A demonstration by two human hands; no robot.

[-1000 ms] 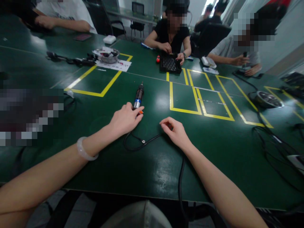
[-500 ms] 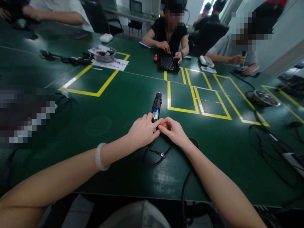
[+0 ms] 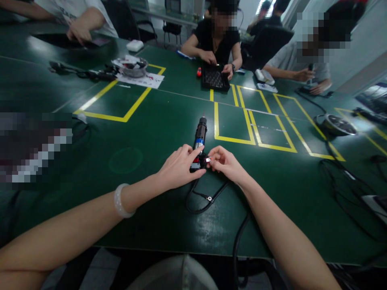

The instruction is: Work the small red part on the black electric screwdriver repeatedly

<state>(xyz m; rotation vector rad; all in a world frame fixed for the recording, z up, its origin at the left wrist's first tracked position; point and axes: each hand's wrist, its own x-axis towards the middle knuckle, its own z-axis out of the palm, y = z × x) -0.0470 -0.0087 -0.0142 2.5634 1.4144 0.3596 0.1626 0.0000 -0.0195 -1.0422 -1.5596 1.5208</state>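
Note:
A black and blue electric screwdriver (image 3: pixel 199 137) lies on the green table (image 3: pixel 157 129), its tip pointing away from me. My left hand (image 3: pixel 178 166) grips its near end, fingers curled round the red and black base. My right hand (image 3: pixel 225 163) pinches a small metal plug at that same end, fingers pressed together. A black cable (image 3: pixel 208 197) loops on the table just below both hands and runs off the near edge. A pale bangle sits on my left wrist.
Yellow tape rectangles (image 3: pixel 236 121) mark the table beyond the tool. Other people sit at the far side with a black tray (image 3: pixel 214 79). A metal bowl on paper (image 3: pixel 133 69) is far left. A round part (image 3: pixel 335 125) and loose cables (image 3: pixel 347 177) lie at the right.
Both hands and the screwdriver have shifted slightly. My left hand has slid back to the tool's base and my right hand now pinches the plug against it.

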